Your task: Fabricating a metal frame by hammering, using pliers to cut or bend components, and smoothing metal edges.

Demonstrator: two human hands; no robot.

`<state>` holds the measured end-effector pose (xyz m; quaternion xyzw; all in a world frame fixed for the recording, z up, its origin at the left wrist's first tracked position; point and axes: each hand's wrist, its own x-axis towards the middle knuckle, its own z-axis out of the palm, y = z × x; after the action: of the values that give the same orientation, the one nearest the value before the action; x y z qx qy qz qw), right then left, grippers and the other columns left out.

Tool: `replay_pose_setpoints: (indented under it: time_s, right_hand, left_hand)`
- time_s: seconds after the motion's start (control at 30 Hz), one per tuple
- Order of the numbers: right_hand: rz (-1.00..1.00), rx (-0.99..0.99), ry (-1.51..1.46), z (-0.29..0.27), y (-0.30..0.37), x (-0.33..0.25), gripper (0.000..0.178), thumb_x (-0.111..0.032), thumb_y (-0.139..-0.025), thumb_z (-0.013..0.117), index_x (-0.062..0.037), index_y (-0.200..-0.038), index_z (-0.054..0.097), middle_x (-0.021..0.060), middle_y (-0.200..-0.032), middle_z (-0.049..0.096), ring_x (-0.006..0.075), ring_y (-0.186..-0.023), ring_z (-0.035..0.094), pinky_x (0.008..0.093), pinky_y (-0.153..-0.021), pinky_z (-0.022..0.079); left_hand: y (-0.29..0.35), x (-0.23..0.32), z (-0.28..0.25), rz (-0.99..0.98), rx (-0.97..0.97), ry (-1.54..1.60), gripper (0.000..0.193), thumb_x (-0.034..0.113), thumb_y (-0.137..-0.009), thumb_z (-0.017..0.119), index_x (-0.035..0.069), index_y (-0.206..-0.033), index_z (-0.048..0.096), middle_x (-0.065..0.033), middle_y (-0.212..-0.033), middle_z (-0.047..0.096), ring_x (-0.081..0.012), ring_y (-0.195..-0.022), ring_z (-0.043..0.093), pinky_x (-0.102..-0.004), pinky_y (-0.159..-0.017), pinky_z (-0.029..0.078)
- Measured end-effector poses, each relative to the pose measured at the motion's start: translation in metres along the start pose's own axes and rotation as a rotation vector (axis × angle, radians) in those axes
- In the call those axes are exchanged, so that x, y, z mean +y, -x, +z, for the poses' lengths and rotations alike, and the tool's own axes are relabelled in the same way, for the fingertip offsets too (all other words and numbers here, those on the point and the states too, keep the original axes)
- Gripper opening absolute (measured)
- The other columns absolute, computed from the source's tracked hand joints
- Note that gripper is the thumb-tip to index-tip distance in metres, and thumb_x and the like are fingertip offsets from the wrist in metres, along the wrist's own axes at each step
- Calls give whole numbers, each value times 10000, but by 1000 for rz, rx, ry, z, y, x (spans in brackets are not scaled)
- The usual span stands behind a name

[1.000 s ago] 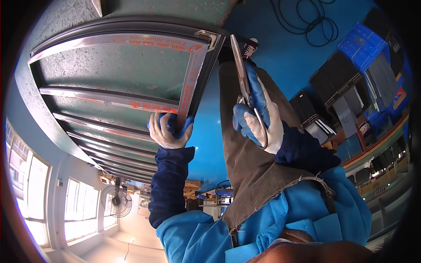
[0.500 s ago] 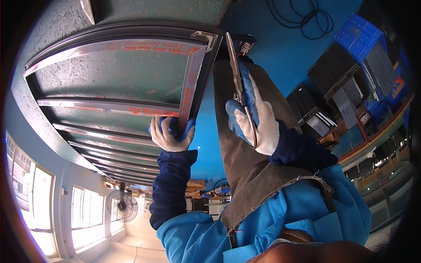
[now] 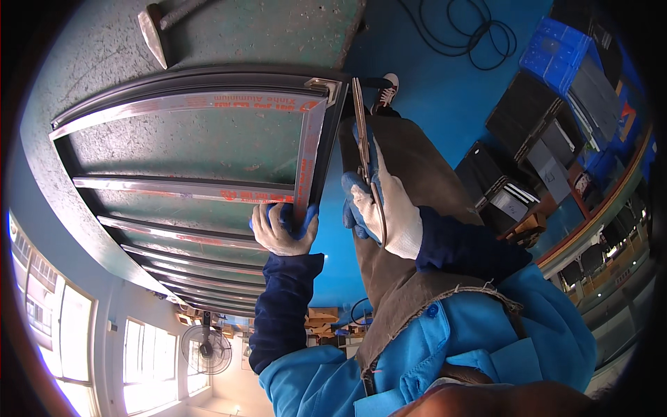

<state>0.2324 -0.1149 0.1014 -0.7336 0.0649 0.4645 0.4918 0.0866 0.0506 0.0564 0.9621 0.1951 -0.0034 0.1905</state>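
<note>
The scissors (image 3: 360,125) and the right hand (image 3: 389,212) had shifted left, closer to the metal frame (image 3: 313,146), while the left hand (image 3: 286,233) had kept its place there. The right hand's fingers were clasped around the scissors' handle, the blades together and pointing away, just beside the frame's far right corner; whether the tip touched it, I could not tell. The left hand's fingers were curled over the frame's right rail. The frame, with several crossbars, lay on the green worktop (image 3: 257,42) to the left. A hammer (image 3: 153,38) rested on the worktop beyond it. Far right, a black cable (image 3: 479,42) lay coiled on the blue floor (image 3: 431,76), near a blue crate (image 3: 556,52).
</note>
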Motion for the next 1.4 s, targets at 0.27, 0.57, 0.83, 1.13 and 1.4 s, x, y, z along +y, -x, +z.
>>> replay_pose_setpoints:
  time_s: [0.27,0.57,0.83,1.13,1.4]
  right_hand:
    - [277,88,-607,21,15,46,502,-403,-914,597,-77,-1280,488,63,-847,534,60,-632,483,178,-588,407]
    - [-197,167,174,-96,8,3,689,-73,-788,662,-76,-1414,374,104,-724,633,209,-552,588,280,-522,437]
    - [-683,734,1004,-171,-116,-115,599,-228,-738,745,-238,-1300,537,164,-1050,643,317,-751,661,366,-655,529]
    - [-839,535,1205,-209,-255,-227,509,-158,-742,643,-151,-1245,566,124,-995,631,339,-825,610,386,-732,497]
    - [-464,-55,1387,-22,-266,-367,371,-165,-741,597,-175,-1105,672,129,-996,686,341,-893,634,407,-793,502]
  left_hand:
    - [-3,2,-7,6,-13,-10,557,512,-642,718,91,-964,546,-143,-1003,549,-339,-863,539,-448,-742,464]
    - [-24,18,-14,36,63,3,434,409,-630,747,99,-827,517,-99,-814,513,-289,-681,483,-403,-639,428]
    - [-19,15,-13,35,31,49,429,393,-621,767,107,-839,533,-104,-852,536,-301,-702,517,-407,-643,437]
    - [-29,19,-23,4,-8,82,432,370,-628,778,106,-884,550,-111,-899,551,-300,-719,526,-403,-653,438]
    - [-29,18,-21,22,8,104,427,383,-649,773,109,-889,548,-122,-911,553,-304,-721,524,-402,-657,433]
